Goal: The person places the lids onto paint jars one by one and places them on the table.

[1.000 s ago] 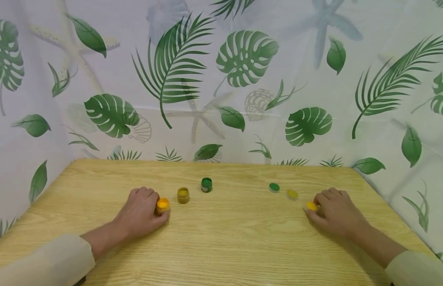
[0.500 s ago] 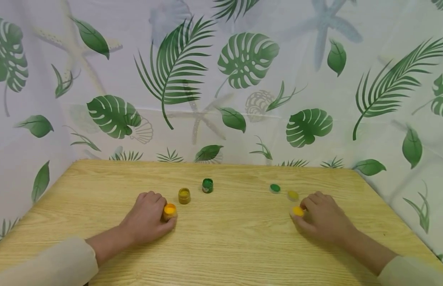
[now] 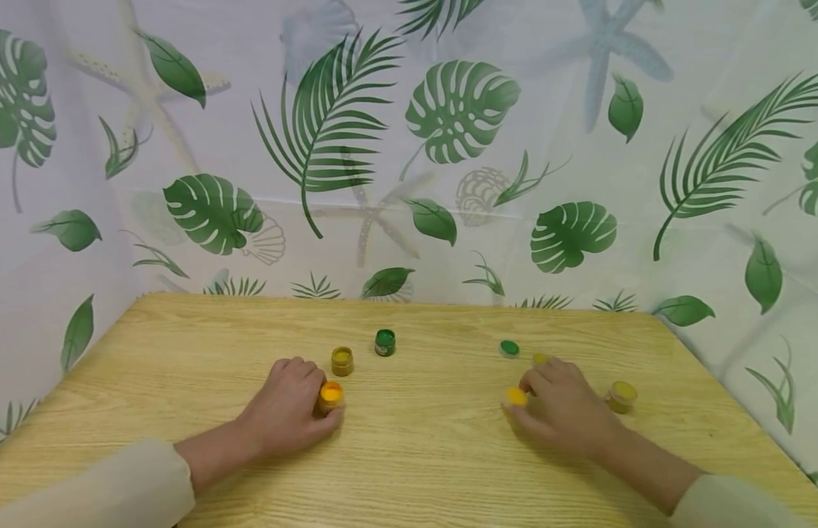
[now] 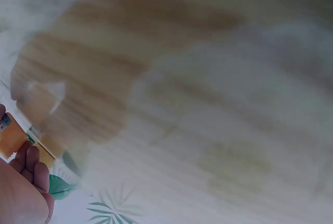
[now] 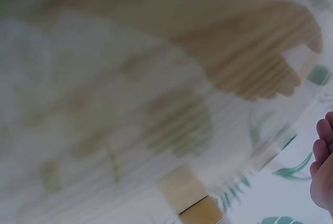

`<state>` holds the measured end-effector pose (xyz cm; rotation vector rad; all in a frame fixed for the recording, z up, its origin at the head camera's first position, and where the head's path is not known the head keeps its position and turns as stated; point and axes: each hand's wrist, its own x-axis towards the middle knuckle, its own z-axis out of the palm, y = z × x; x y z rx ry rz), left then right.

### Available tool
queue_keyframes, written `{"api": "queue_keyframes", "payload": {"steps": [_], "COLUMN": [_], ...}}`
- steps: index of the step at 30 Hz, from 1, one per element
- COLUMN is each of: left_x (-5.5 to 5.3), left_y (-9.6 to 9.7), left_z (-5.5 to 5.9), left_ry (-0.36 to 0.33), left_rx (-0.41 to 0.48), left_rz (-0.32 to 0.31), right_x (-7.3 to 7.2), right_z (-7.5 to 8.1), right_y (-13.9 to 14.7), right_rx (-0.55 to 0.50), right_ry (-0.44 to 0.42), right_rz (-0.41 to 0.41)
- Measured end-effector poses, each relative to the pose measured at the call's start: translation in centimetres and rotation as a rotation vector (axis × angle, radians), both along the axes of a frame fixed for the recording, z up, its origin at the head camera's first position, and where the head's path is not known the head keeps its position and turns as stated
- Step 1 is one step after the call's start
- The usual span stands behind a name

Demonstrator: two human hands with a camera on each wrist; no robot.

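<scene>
My left hand (image 3: 286, 411) grips a small open jar of orange paint (image 3: 331, 396) between thumb and fingers, low over the table. In the left wrist view that hand and the jar show only at the left edge. To the right, my right hand (image 3: 570, 411) pinches an orange lid (image 3: 516, 397) by its edge. Just behind the left hand's jar stand an open ochre-yellow jar (image 3: 342, 361) and an open green jar (image 3: 385, 342). A yellow lid (image 3: 540, 358), partly hidden by the right hand, lies near a green lid (image 3: 510, 348).
A yellowish jar with its lid on (image 3: 622, 397) stands close to the right wrist, on its outer side. The wood-grain table (image 3: 409, 469) ends at a hanging leaf-print cloth (image 3: 488, 242) at the back and sides.
Both hands have moved inward, the right one farther to the left with its orange lid, the left one to the right with the orange jar. The lidded yellowish jar has come into view.
</scene>
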<state>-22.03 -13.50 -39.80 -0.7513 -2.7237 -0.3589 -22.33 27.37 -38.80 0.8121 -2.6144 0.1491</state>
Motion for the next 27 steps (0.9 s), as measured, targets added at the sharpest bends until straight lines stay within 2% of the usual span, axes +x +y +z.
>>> {"api": "queue_keyframes", "payload": {"steps": [7, 18, 27], "left_x": [0.1, 0.2, -0.3], "left_y": [1.3, 3.3, 5.2], "left_z": [0.2, 0.3, 0.4], "left_ry": [-0.011, 0.012, 0.037], "left_rx": [0.015, 0.060, 0.062], "left_rz": [-0.025, -0.090, -0.139], "right_x": [0.1, -0.1, -0.6], "right_z": [0.0, -0.2, -0.4], "right_y": [-2.0, -4.5, -6.4], "right_rx": [-0.017, -0.106, -0.078], "right_ry": [0.019, 0.025, 0.029], "right_rz": [0.055, 0.141, 0.147]}}
